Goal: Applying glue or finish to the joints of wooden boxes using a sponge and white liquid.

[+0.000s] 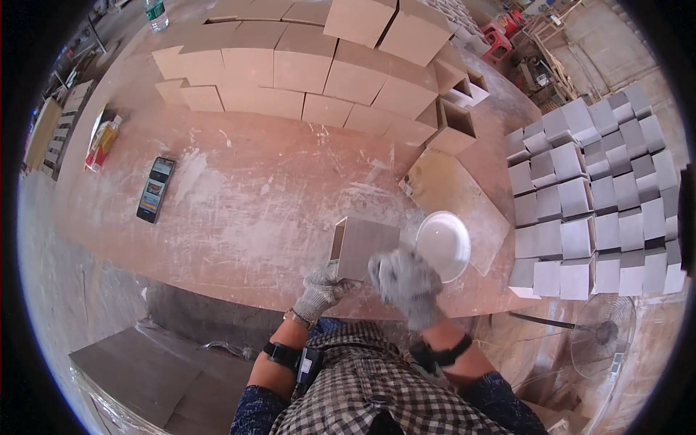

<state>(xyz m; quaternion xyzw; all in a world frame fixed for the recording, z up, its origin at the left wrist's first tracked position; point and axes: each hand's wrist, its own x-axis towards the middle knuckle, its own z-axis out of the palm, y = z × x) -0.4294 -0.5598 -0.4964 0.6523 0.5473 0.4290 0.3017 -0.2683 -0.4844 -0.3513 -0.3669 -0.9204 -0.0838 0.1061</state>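
Checked cloth covers the person's lap at the bottom edge, with both forearms rising from it, each banded in black at the wrist. Both hands wear knitted grey gloves. Left hand point(321, 288) grips the lower left corner of a small open-sided box point(362, 247), fingers curled shut around its edge. Right hand point(406, 283) is blurred; it lies against the box's lower right corner, fingers bent, but whether it grips or only touches cannot be told. That box sits tilted at the near edge of the dusty table point(246, 203), its grey face up and its open side to the left. Just right of it lies a white bowl point(444, 245), on a flat board point(457, 192). Farther back, brown boxes point(304, 65) stand in stacked rows. A phone point(156, 189) lies well to the left, a bottle point(104, 143) beyond it. Grey boxes point(594, 188) are piled off the table's right side, with a fan point(602, 335) on the floor below them.
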